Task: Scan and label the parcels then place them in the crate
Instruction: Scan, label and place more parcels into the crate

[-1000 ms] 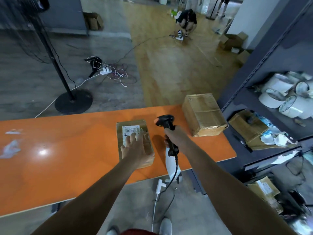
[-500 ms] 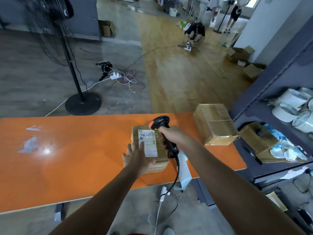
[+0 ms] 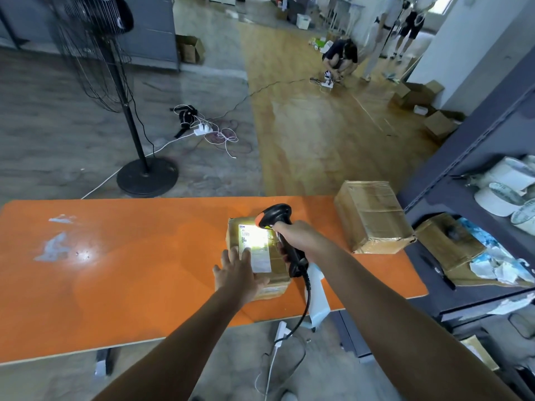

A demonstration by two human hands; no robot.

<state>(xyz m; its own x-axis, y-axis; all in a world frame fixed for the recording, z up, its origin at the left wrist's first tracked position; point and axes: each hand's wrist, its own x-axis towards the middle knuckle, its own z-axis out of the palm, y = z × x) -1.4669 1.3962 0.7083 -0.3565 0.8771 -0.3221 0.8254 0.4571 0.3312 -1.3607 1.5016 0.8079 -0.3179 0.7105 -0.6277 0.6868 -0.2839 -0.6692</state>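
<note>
A small brown parcel (image 3: 276, 280) lies on the orange table (image 3: 130, 256), with a white shipping label (image 3: 257, 250) on its top. My left hand (image 3: 237, 273) rests flat on the parcel's near left part, fingers straight. My right hand (image 3: 298, 237) grips the black barcode scanner (image 3: 275, 217) by its handle, just right of the parcel. The scanner's head points down at the label, and a bright white light falls on the label's far end. A larger taped parcel (image 3: 372, 217) sits at the table's far right corner.
The scanner's cable (image 3: 301, 316) hangs off the table's near edge by a white strip (image 3: 317, 296). A grey shelf unit (image 3: 463, 146) on the right holds tape rolls (image 3: 503, 192) and a box. A standing fan (image 3: 139, 169) and people are on the floor beyond.
My right hand has lowered the scanner's head over the label and its light has come on. My left hand has slid back toward the parcel's near edge, uncovering the label.
</note>
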